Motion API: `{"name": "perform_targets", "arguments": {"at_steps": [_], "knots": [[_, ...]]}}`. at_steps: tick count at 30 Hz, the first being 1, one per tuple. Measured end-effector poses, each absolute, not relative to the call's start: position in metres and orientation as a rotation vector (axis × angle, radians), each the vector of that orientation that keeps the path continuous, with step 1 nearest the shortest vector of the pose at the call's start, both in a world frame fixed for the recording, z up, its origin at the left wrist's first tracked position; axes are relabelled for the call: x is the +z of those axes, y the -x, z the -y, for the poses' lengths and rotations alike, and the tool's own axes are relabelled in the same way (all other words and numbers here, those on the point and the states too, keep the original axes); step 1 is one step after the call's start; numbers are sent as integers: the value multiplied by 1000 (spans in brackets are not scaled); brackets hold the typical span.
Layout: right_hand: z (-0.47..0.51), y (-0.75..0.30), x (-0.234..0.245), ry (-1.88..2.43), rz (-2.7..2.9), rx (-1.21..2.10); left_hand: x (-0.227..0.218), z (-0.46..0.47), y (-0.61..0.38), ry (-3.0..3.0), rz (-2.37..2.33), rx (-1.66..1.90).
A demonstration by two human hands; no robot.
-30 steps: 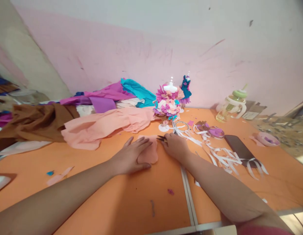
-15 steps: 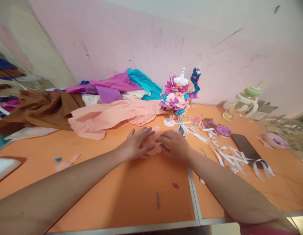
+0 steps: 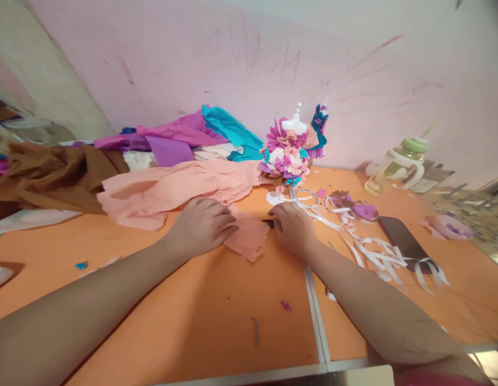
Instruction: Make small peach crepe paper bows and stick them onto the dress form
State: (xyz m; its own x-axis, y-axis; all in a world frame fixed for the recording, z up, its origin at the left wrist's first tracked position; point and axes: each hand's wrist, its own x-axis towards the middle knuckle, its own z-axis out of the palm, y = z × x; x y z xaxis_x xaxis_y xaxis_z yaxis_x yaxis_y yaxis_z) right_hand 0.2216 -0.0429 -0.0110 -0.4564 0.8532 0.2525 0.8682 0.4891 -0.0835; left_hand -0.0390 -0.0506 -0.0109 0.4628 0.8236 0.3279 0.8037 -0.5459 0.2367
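On the orange table (image 3: 192,321), my left hand (image 3: 200,226) rests with its fingers curled, pinching the near edge of a small peach crepe-paper piece (image 3: 249,238). My right hand (image 3: 291,228) is closed just right of that piece. A dark pair of small scissors (image 3: 268,221) pokes out from its fingers and touches the paper's right edge. Behind my left hand, a larger peach crepe sheet (image 3: 172,190) lies crumpled and reaches toward the small piece.
A small white mannequin in a ruffled paper dress (image 3: 291,153) stands behind my hands. Purple, teal and brown crepe paper (image 3: 51,177) is heaped at the back left. To the right are white paper strips (image 3: 378,254), a dark phone (image 3: 400,238), a green-capped bottle (image 3: 397,163) and a pink dish (image 3: 448,228).
My left hand has curled from flat and drawn back left, gripping the peach piece's edge. The piece now lies more spread out. My right hand has shifted slightly, and the scissors tip shows again.
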Motion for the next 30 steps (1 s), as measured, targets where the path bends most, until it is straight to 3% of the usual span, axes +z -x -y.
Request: {"name": "perform_targets", "arguments": {"at_steps": [4,9,16,22,30], "knots": [[38,-224,-18,1761,2354,-157,-26,46,33,-2693,-1489,523],[31,-228,-20,1798,2392,-116,-25,50,27,-2675,-1558,371],[48,-217,-7,1784,2190,281,-24,57,24,-2527,-1764,397],[55,-208,-10,1834,2392,303,-34,60,15,-2577,-1695,431],[66,-208,3,1185,2547,416,-15,64,20,-2674,-1345,621]]}}
